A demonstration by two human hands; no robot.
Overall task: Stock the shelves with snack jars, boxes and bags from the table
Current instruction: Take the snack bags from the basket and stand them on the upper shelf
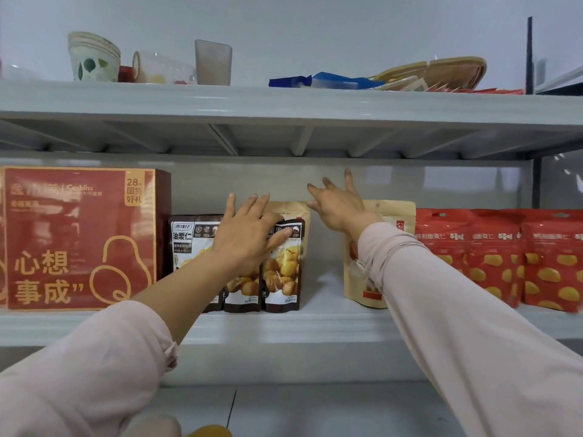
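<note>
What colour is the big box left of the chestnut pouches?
Box: red with gold print, head view.

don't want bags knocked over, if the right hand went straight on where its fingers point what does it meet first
Probably the back panel: the right hand points up and back, left of the kraft bag at its wrist. No bag seems ahead, though depth is unclear.

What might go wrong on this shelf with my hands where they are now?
1. The dark stand-up chestnut pouches stand upright with only your left hand resting flat on them; they may topple forward when it lifts.
2. Your right sleeve crosses in front of the tan kraft paper pouch; pulling back might drag it off the white shelf edge.
</note>
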